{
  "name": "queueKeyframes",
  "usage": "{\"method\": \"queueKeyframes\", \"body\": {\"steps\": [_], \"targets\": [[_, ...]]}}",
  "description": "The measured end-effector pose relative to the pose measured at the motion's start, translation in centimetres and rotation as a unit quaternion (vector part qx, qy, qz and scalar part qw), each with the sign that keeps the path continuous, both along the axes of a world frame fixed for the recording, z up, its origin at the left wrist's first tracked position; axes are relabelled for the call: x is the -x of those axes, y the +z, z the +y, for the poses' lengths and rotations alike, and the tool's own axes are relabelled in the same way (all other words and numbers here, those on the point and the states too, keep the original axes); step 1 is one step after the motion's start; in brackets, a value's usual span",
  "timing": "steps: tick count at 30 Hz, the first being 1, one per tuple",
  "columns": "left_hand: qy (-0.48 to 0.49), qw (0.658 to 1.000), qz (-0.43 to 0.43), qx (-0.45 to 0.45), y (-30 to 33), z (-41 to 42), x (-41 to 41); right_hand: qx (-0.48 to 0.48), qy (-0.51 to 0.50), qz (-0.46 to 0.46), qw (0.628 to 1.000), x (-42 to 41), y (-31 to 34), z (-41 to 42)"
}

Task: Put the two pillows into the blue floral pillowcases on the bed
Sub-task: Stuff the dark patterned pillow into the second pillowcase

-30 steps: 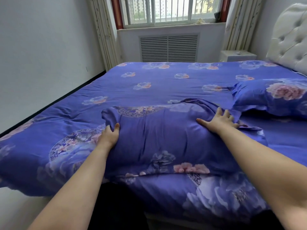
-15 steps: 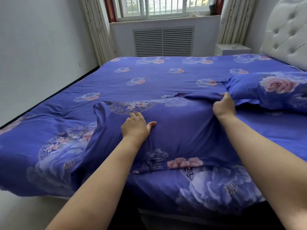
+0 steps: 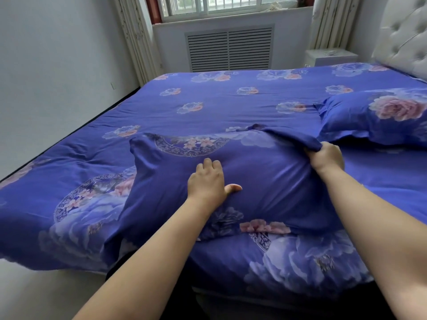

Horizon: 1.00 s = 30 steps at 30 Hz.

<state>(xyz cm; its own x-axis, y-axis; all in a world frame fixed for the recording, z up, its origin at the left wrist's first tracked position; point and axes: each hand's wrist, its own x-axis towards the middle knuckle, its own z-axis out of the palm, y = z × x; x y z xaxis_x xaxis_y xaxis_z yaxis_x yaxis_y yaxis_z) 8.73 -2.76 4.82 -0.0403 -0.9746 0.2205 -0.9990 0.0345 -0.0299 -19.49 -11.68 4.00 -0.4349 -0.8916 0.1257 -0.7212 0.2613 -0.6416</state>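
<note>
Two bare, sleeveless forearms [image 3: 147, 250].

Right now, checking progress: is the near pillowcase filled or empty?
Filled: the near pillowcase bulges under the left hand; the right hand grips its edge.

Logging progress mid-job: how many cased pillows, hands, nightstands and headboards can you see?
Blue floral cased pillows: 2, near, far
Hands: 2, left hand, right hand
White nightstand: 1
Tufted headboard: 1
Total: 6

two cased blue floral pillows [image 3: 265, 181] on bed [image 3: 231, 107]
</note>
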Motion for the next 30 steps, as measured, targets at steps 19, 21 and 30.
{"method": "queueKeyframes", "body": {"steps": [19, 21, 30], "targets": [[-0.043, 0.997, -0.057, -0.013, -5.5, 0.4, -4.4, -0.013, -0.049, -0.106, 0.993, 1.1, -2.5, 0.1], [-0.038, 0.998, -0.054, -0.019, -5.9, 0.3, -4.2, -0.028, -0.012, -0.110, 0.993, 1.4, -2.6, 0.8], [-0.034, 0.995, -0.070, 0.066, -7.7, -0.2, -4.8, -0.035, 0.080, -0.208, 0.974, 5.0, 1.1, 2.6]]}}
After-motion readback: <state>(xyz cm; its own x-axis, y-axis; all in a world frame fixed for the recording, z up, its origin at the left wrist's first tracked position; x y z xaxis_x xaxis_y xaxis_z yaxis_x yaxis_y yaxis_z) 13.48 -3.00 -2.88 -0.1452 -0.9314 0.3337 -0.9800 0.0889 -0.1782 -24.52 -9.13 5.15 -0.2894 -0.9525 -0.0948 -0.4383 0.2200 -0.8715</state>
